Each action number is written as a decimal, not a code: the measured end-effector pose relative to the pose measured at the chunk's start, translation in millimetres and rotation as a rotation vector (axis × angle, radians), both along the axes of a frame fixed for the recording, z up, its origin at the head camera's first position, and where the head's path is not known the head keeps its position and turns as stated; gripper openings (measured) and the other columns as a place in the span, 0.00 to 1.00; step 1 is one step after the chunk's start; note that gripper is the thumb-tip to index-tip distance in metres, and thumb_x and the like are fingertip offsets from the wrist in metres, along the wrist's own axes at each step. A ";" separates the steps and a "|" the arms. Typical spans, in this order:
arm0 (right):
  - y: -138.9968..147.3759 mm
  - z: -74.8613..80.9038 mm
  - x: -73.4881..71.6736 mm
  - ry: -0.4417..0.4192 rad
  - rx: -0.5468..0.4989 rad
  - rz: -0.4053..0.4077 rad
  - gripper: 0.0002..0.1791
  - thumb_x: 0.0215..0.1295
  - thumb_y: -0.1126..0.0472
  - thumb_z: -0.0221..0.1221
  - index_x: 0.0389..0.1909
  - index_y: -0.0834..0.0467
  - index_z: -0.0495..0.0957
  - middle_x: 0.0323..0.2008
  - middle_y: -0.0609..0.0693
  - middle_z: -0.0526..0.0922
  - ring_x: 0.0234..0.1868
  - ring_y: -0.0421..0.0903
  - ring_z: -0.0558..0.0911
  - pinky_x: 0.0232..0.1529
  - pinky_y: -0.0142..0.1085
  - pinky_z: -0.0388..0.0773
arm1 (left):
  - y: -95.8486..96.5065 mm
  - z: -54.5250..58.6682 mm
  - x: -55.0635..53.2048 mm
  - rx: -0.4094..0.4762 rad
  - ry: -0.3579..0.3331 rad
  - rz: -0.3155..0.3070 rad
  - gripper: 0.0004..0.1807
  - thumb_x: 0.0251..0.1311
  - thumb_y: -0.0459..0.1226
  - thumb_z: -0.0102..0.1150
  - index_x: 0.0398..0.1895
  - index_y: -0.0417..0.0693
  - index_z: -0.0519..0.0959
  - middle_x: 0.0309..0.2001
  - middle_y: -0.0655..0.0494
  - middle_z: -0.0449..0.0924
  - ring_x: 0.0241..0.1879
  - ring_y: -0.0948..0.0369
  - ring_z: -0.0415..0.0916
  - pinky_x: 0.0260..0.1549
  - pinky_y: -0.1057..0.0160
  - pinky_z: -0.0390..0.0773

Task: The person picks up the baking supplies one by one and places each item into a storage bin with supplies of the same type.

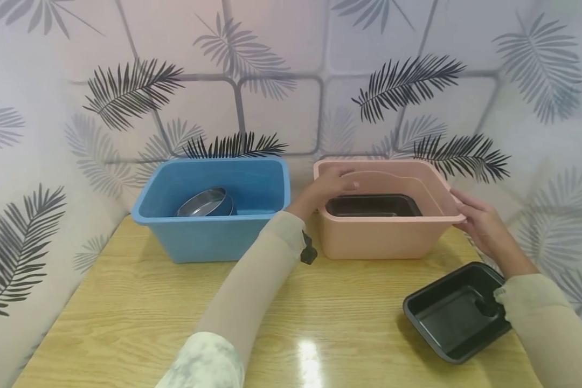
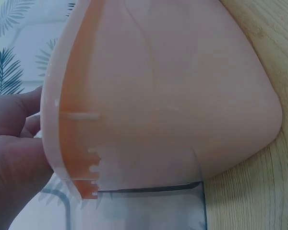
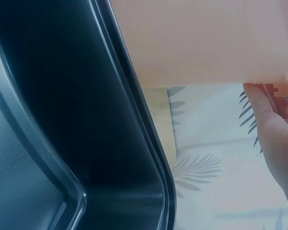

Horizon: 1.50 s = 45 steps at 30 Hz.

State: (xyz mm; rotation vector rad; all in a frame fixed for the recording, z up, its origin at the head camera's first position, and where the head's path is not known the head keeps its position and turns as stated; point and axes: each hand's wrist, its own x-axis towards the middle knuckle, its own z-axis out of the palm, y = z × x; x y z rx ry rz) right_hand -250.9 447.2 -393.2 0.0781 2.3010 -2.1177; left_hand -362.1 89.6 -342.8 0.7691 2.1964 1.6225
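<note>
Honestly, the step in hand looks like getting hold of the pink tub (image 1: 371, 240) by both ends, and I'd aim for evenness. It sits on the counter (image 1: 281, 302), just beside the blue tub (image 1: 208, 240), with a black pan (image 1: 375, 206) down inside it. The right grip (image 1: 485, 226) holds the rim at the right end, fingers up against the underside of the lip. The left grip (image 1: 327, 186) is way looser: relaxed fingers reach over the left rim, not wrapped round it as far as I can tell. So I'd hook those under the lip too, matching the right side, before putting any force on. Keep the tub level or the pan inside will probably slide. Also watch the black tray (image 1: 446, 318) sitting loose by the right sleeve (image 1: 545, 307); a dragging cuff could easily shove it.
</note>
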 end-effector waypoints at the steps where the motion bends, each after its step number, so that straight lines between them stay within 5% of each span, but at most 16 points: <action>1: 0.0 -0.2 -0.2 0.001 -0.004 0.001 0.37 0.78 0.49 0.51 0.81 0.51 0.49 0.82 0.53 0.44 0.74 0.44 0.61 0.48 0.20 0.80 | -0.7 -0.5 -1.1 0.020 -0.007 -0.005 0.31 0.70 0.27 0.54 0.75 0.34 0.61 0.75 0.37 0.60 0.75 0.45 0.60 0.70 0.51 0.71; 8: 1.6 -1.9 -0.8 0.020 -0.070 0.004 0.37 0.78 0.52 0.52 0.81 0.53 0.49 0.82 0.54 0.44 0.71 0.41 0.65 0.47 0.21 0.81 | -5.8 -1.1 -1.2 0.154 -0.118 -0.026 0.30 0.71 0.29 0.56 0.75 0.39 0.64 0.73 0.39 0.65 0.69 0.48 0.71 0.64 0.53 0.77; 16: 1.2 -2.9 -1.6 0.027 -0.089 0.004 0.36 0.78 0.52 0.52 0.81 0.53 0.50 0.81 0.54 0.44 0.66 0.37 0.69 0.47 0.21 0.81 | -10.3 0.6 27.6 0.215 -0.096 -0.057 0.31 0.72 0.31 0.55 0.76 0.43 0.62 0.72 0.44 0.67 0.69 0.50 0.69 0.62 0.58 0.79; 27: -0.3 -3.1 -1.7 0.016 -0.076 0.004 0.37 0.78 0.51 0.52 0.81 0.52 0.48 0.82 0.53 0.43 0.74 0.42 0.62 0.47 0.21 0.81 | -23.1 -16.8 93.6 0.242 -0.004 -0.066 0.30 0.70 0.34 0.60 0.74 0.45 0.67 0.67 0.44 0.75 0.63 0.52 0.76 0.60 0.61 0.81; 36: -1.6 -3.8 -1.0 -0.003 -0.015 -0.012 0.37 0.78 0.48 0.51 0.81 0.51 0.48 0.82 0.53 0.44 0.74 0.44 0.62 0.48 0.20 0.80 | -9.9 -64.6 148.8 0.253 -0.064 -0.023 0.28 0.70 0.37 0.60 0.73 0.49 0.70 0.66 0.46 0.75 0.62 0.57 0.77 0.56 0.66 0.81; 45: -2.3 -2.0 -2.8 -0.030 -0.003 -0.017 0.36 0.78 0.46 0.50 0.81 0.47 0.49 0.82 0.53 0.43 0.79 0.49 0.55 0.46 0.19 0.80 | 25.1 -94.6 199.5 0.175 -0.135 0.005 0.27 0.68 0.41 0.62 0.70 0.57 0.73 0.65 0.61 0.76 0.58 0.68 0.77 0.47 0.74 0.79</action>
